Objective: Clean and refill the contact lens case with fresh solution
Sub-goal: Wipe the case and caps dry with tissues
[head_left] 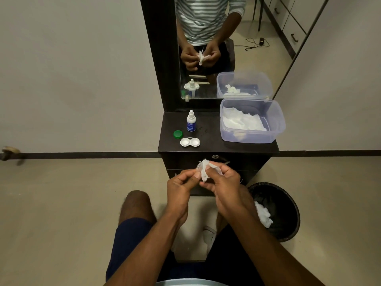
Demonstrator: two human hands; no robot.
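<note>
Head view, left to right: one green cap, one bottle and one open case sit on the desk; one tub stands right, one bin near right. Left hand and right hand have fingers clamped on one tissue, wrapped round what seems a clear cap. Light, slick plastic: best gripped by its rim, I judge.

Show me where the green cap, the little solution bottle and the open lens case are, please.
green cap [177,134]: head view, on its round top.
solution bottle [191,122]: head view, on its labelled body.
lens case [189,142]: head view, between its two wells.
</note>
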